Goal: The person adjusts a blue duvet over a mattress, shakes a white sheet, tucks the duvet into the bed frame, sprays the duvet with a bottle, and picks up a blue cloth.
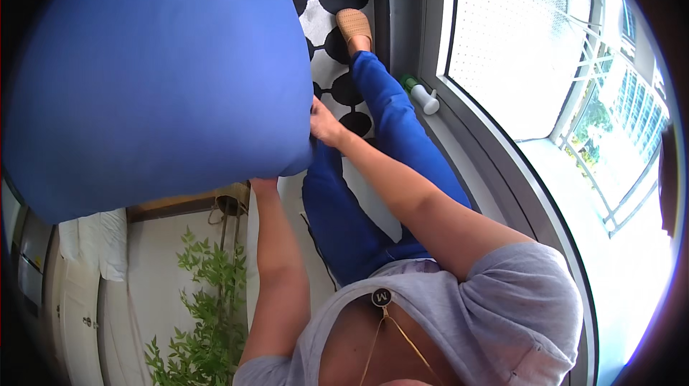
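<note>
A large blue fabric-covered pad [158,77] fills the upper left of the view, its rounded near corner directed at the person's lap, right between the two hands. From the fingers it lies ahead and to the left; neither hand is clearly nearer the corner, since each meets a different side of it. One edge runs from that corner away from the person, the other off toward the left; with the far end out of view, I cannot tell which is the long axis. The right hand [326,124] touches the right-hand edge just beyond the corner, its fingers bent inward and their tips hidden, so whether they pinch the cloth cannot be told. The left hand [265,184] reaches up under the lower edge, its fingers out of sight beneath the pad, so their opening and hold cannot be told either. Beyond the right hand are blue trousers [391,110] and a tan shoe [354,25] on a white mat with black circles [322,21]. A green-and-white bottle [423,97] lies beside the window frame [495,146]; a leafy plant [204,314] stands left of the left forearm, with a pale door [77,314] further out.
</note>
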